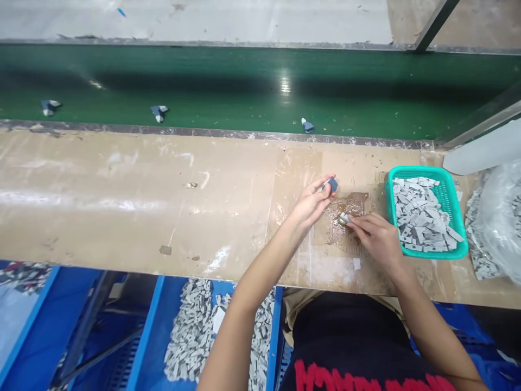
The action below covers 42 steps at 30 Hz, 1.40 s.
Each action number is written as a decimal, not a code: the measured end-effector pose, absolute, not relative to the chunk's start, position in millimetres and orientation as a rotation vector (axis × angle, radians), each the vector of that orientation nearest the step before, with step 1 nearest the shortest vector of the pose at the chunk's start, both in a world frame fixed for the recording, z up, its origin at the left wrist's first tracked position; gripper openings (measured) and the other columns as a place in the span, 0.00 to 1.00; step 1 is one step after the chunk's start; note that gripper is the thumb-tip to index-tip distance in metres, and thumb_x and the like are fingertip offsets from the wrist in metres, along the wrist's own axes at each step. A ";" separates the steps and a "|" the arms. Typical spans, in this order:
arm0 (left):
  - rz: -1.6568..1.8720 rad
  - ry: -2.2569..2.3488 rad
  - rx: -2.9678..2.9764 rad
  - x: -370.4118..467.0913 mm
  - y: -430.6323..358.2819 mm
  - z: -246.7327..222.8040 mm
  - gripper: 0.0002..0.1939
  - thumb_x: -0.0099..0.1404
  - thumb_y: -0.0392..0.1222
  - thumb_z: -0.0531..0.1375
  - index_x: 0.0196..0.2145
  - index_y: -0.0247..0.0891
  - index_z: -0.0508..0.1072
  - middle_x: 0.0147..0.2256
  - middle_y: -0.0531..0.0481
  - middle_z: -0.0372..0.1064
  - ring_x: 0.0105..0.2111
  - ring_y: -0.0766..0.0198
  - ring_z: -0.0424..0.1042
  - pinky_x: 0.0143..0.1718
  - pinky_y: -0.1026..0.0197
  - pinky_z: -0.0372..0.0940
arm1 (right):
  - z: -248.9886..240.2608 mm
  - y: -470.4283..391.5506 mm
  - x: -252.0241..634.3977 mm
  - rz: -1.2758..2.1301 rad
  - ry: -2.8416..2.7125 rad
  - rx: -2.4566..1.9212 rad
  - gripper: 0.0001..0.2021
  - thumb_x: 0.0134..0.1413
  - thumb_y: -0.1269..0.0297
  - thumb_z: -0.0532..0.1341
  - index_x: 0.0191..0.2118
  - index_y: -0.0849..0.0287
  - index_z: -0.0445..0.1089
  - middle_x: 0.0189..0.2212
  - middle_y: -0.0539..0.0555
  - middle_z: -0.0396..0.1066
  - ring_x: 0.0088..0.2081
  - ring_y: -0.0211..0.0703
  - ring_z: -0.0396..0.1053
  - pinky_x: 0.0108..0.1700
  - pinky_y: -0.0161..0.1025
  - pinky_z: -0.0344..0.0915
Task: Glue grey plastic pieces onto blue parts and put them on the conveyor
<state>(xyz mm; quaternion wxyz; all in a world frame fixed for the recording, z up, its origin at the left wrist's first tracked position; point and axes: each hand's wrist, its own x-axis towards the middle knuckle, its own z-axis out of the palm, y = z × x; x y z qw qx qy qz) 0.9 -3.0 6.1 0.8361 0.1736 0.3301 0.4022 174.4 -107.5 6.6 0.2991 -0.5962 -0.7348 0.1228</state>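
My left hand holds a small dark blue piece between thumb and fingers, above the worktable. Just to the right, my right hand pinches a small pale grey piece over a wet, glossy brown patch on the table. The two hands are apart. Right of my right hand stands a green plastic basket filled with flat grey pieces.
A green conveyor belt behind the table carries blue-and-white pieces. Clear plastic bags lie at the right. Blue crates with grey parts stand below the table's front edge.
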 end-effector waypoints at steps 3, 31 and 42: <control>0.826 0.666 0.407 -1.6 -2.9 7.2 0.23 0.56 0.31 0.69 0.50 0.42 0.75 0.42 0.50 0.73 0.39 0.67 0.73 0.46 0.63 0.68 | 7.4 -106.8 173.0 0.330 -1.963 -1.548 0.10 0.67 0.65 0.59 0.45 0.53 0.80 0.33 0.53 0.79 0.34 0.44 0.75 0.38 0.43 0.74; 0.888 0.773 0.875 1.5 -0.7 22.1 0.19 0.41 0.38 0.77 0.32 0.35 0.79 0.31 0.48 0.80 0.34 0.61 0.79 0.45 0.56 0.72 | 43.7 -112.1 169.6 0.227 -1.572 -1.423 0.17 0.61 0.72 0.64 0.52 0.44 0.78 0.36 0.52 0.78 0.35 0.44 0.75 0.37 0.43 0.74; 0.709 0.627 0.973 4.1 -12.1 12.9 0.21 0.41 0.40 0.78 0.35 0.35 0.82 0.34 0.45 0.81 0.33 0.60 0.81 0.39 0.60 0.75 | 54.7 -108.2 163.3 0.277 -1.465 -1.362 0.24 0.59 0.76 0.65 0.53 0.37 0.75 0.36 0.50 0.75 0.37 0.40 0.73 0.38 0.39 0.72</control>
